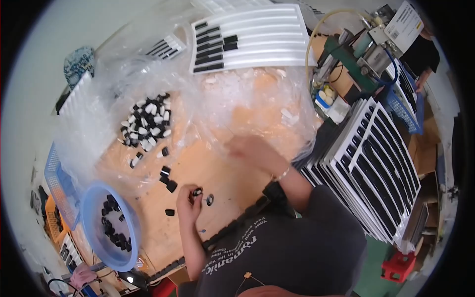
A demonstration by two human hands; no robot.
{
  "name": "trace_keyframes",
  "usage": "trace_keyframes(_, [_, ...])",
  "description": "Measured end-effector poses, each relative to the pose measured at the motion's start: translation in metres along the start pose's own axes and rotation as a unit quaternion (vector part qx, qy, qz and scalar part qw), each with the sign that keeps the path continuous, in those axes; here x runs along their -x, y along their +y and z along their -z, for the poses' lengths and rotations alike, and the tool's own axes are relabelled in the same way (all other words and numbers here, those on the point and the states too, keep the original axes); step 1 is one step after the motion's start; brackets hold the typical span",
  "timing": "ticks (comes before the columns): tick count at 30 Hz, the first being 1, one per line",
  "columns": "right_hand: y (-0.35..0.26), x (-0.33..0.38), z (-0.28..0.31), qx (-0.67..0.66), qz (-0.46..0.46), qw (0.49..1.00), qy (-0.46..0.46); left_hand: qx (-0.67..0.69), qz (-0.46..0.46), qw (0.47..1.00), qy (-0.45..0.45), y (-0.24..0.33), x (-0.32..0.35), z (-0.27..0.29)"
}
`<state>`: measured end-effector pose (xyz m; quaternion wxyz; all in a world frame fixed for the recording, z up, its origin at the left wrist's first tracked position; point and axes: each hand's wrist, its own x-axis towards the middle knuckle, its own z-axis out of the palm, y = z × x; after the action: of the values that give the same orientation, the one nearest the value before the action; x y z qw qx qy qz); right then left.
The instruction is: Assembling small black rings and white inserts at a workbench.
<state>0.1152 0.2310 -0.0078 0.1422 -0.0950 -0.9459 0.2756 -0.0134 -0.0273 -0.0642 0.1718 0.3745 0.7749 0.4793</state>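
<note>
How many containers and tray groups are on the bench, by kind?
Blue plastic bowl holding black parts: 1
Stack of white trays filled with black parts: 1
White tray, mostly unfilled, at the far edge: 1
Clear plastic bag under the loose parts pile: 1
Total: 4

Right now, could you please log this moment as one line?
left hand: pinching small black part | right hand: blurred, above table | nearby: black ring, blue bowl, parts pile
</note>
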Motion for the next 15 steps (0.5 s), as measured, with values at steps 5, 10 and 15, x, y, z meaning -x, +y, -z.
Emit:
trace_keyframes(5, [0.060, 0.015, 0.054, 0.126, -0.193, 0.971, 0.061, -0.010, -0.036, 0.999, 0.009, -0.005, -0.006, -0.003])
trace_keyframes(10, [0.091, -0.016, 0.050, 0.097, -0.179, 0.977, 0.063, 0.020, 0.013, 0.999, 0.034, -0.002, -0.002, -0.002])
trace_keyframes(15, [0.111, -0.104, 0.007, 0.088, -0.004, 0.978, 0.188, 0.029, 0.008, 0.996, 0.088, 0.007, 0.002, 0.000])
